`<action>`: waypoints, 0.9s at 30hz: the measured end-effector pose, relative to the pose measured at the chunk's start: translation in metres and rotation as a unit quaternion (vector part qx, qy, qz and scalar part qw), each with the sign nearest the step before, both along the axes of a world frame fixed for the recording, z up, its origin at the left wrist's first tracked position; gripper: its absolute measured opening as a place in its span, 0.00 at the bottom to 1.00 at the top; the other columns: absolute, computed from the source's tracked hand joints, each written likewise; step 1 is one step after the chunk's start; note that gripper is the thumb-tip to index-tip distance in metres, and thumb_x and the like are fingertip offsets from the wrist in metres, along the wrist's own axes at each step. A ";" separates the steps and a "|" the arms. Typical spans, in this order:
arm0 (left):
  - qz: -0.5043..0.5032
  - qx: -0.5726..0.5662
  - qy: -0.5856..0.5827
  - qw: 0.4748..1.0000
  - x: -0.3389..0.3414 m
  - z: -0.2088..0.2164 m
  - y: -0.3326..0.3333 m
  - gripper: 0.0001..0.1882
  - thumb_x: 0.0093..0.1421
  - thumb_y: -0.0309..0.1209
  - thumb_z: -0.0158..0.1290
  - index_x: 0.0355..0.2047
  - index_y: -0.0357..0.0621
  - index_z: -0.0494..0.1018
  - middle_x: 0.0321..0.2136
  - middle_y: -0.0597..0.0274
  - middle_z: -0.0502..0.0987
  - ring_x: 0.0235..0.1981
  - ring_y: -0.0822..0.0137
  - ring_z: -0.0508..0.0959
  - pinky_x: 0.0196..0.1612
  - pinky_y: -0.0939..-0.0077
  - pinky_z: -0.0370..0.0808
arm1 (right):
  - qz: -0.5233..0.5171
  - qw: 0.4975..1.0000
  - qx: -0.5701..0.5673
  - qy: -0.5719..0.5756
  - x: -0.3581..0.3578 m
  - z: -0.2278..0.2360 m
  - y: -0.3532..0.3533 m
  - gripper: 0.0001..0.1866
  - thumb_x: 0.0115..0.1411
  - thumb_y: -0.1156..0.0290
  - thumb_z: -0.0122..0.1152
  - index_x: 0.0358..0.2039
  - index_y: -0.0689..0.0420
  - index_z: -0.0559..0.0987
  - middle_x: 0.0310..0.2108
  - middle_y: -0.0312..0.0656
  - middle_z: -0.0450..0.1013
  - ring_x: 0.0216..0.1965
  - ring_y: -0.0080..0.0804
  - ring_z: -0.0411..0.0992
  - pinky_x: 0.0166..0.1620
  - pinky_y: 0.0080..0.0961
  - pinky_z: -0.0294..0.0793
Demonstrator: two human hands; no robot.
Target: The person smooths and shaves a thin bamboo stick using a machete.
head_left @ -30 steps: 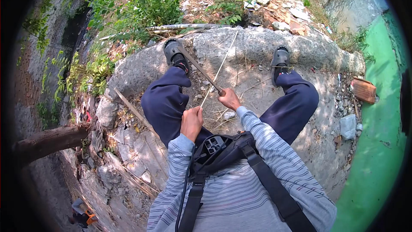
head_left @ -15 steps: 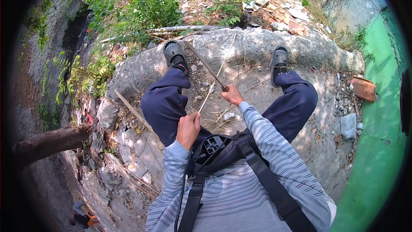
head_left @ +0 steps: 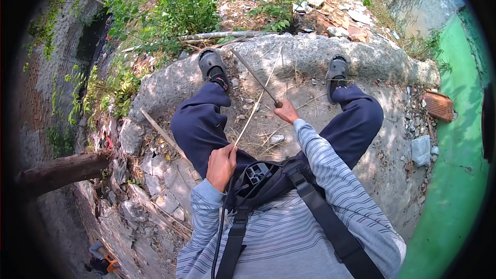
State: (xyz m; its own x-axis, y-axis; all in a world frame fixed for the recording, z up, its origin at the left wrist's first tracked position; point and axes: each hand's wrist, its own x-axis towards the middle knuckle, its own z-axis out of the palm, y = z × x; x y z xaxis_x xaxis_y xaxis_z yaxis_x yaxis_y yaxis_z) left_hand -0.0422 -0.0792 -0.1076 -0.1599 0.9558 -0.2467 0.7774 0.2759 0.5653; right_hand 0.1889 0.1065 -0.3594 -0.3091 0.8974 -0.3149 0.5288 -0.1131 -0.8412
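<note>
My left hand (head_left: 221, 166) is closed around the near end of a thin pale stick (head_left: 250, 118), which slants away up and to the right between my feet. In my right hand (head_left: 287, 112) is the handle of a long, narrow, dark-bladed knife (head_left: 251, 74), its blade pointing away and to the left. Knife and stick cross in the view near the blade's middle; whether they touch I cannot tell. Each hand is in front of my lap, between my bent knees. The fingers hide the stick's near end and most of the knife's handle.
My shoes (head_left: 212, 65) rest by a rough stone ledge (head_left: 382, 62). Dry strips lie on the ground between them. A longer stick (head_left: 161, 132) lies by my left leg. A log (head_left: 64, 172) juts in at left; a reddish-brown block (head_left: 439, 106) sits beside the green surface (head_left: 457, 170) at right.
My left hand has drawn slightly back toward me with the stick. My right hand has shifted a little to the right with the knife, its blade tip moving right too.
</note>
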 end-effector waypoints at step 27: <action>0.041 0.013 0.042 0.998 -0.019 0.039 -0.032 0.12 0.69 0.35 0.52 0.33 0.40 0.78 0.24 0.39 0.78 0.29 0.35 0.79 0.32 0.41 0.74 | 0.070 0.997 0.021 0.007 -0.026 0.033 -0.024 0.15 0.49 0.63 0.63 0.27 0.64 0.76 0.22 0.52 0.73 0.25 0.45 0.71 0.34 0.41 0.70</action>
